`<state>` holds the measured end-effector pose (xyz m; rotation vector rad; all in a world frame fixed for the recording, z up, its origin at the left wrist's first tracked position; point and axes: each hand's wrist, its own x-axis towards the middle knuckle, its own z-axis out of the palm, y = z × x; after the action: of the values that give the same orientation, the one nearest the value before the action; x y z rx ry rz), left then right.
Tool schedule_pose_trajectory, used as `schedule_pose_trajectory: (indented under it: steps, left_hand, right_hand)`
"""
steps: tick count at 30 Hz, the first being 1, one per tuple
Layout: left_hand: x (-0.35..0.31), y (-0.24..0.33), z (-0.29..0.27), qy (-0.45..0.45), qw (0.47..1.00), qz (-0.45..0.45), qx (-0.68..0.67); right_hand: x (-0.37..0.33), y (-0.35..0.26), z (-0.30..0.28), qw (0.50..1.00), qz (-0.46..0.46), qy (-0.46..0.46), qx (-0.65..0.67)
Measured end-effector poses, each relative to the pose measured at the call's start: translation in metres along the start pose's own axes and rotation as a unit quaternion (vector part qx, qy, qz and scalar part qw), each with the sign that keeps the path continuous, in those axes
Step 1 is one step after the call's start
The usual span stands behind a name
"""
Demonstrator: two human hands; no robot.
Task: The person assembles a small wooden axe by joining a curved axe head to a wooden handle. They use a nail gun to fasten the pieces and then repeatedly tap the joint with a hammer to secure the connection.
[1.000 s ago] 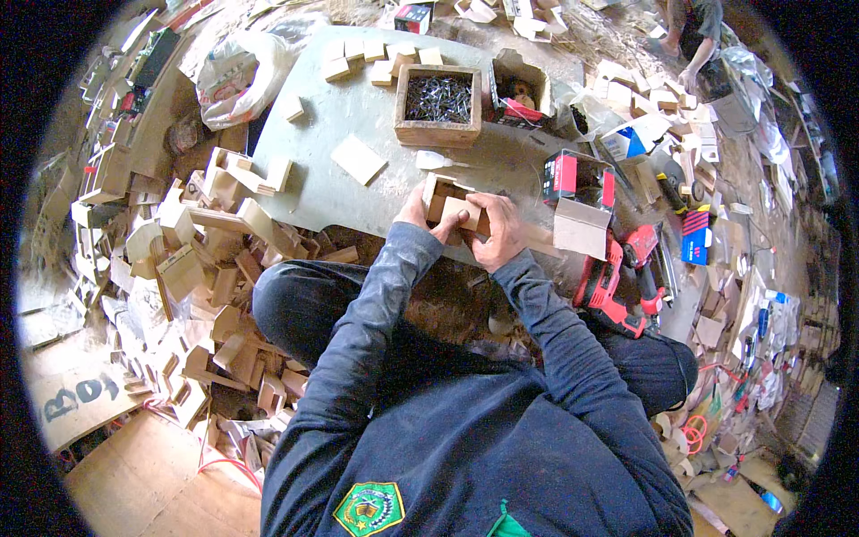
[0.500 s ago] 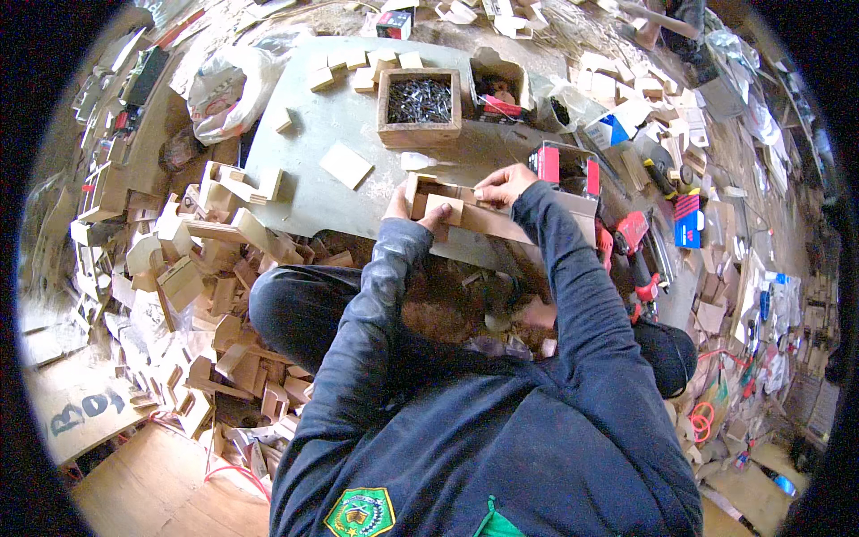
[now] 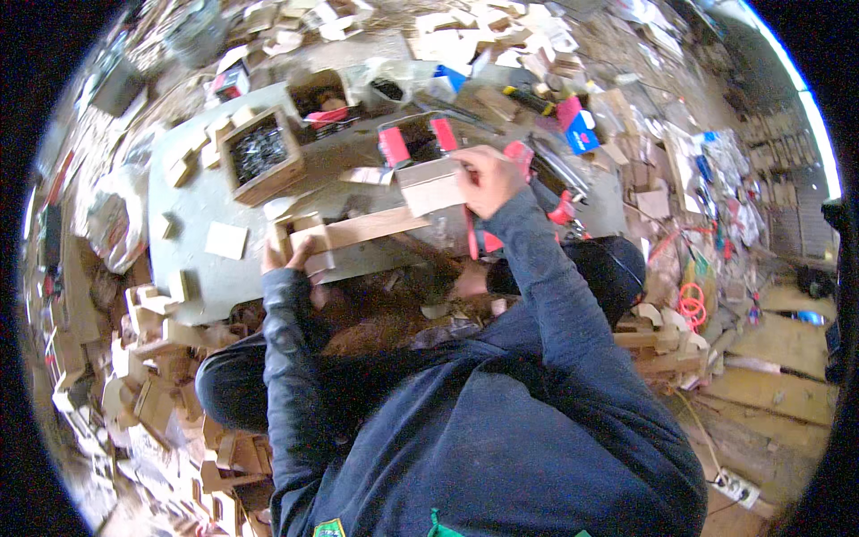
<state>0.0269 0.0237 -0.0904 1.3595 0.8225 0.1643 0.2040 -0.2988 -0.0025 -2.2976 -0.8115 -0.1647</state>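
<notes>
My left hand [image 3: 293, 257] grips the left end of a small wooden assembly with a block at that end. A long flat wooden strip [image 3: 380, 226] reaches from it to the right, over the table's near edge. My right hand [image 3: 490, 182] is off the assembly, its fingers curled together at the right end of a pale box flap [image 3: 434, 188]. What those fingers hold, if anything, is hidden. Just beyond the right hand lies a red and black power tool [image 3: 562, 208], partly covered by my arm.
On the grey-green table [image 3: 201, 282] stand a wooden box of dark metal fasteners [image 3: 261, 154], an open carton [image 3: 322, 103] and a box with red sides [image 3: 394, 146]. Wooden offcuts [image 3: 152, 403] are heaped at left. An orange coil [image 3: 692, 304] lies at right.
My view has swung to the right. My right hand has left the wooden assembly and moved right, toward the red tool. My left hand still grips the assembly.
</notes>
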Motion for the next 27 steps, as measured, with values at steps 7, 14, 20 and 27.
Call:
schedule_pose_trajectory:
  steps: [7,14,20,27]
  left_hand:
    - [0.019,-0.007,-0.006,-0.025,0.994,0.094,0.051]
    - [-0.019,0.033,0.012,-0.019,0.999,-0.051,-0.006]
    - [0.002,0.013,0.003,0.038,0.968,0.146,0.202]
    - [-0.007,0.008,0.040,0.016,0.990,0.094,0.103]
  right_hand:
    - [-0.057,0.117,-0.065,0.931,0.243,-0.157,-0.222]
    - [-0.045,0.153,-0.024,0.901,0.308,-0.194,-0.235]
    - [0.003,0.130,-0.088,0.935,0.163,-0.200,-0.244]
    - [0.040,-0.012,-0.078,0.954,-0.084,-0.267,0.107]
